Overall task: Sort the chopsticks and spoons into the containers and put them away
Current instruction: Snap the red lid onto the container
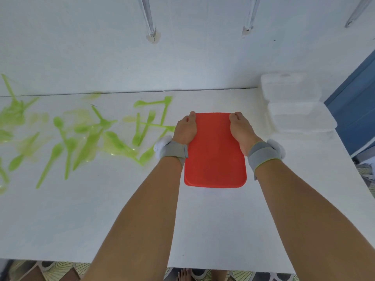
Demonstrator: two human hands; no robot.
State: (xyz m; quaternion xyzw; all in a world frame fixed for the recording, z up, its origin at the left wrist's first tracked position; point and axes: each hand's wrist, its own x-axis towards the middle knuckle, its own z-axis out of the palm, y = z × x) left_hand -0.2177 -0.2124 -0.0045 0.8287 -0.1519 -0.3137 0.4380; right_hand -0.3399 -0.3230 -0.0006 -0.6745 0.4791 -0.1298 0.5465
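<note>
Head view: I have both hands on a red lid (215,157) at the middle of the frame, over the white worktop (101,220). My left hand (185,129) grips the lid's left edge near its far corner and my right hand (239,128) grips the right edge opposite it, fingers curled round the rim, each wrist in a grey band. I cannot tell whether a box sits under the lid or whether the lid is lifted clear of the worktop.

Green plastic spoons (58,151) lie scattered loose across the left half of the frame, some overlapping, together with forks (147,126) and long thin pieces nearer the lid; blur keeps me from sorting chopsticks from handles. At the right of the frame, near the worktop's far corner, two clear containers (300,116) stand side by side with lids on, well apart from the cutlery.

I judge the sorting not yet begun: this is the step of readying a box. The next move calls for setting the lid aside on bare worktop, then gathering one kind of cutlery at a time.
</note>
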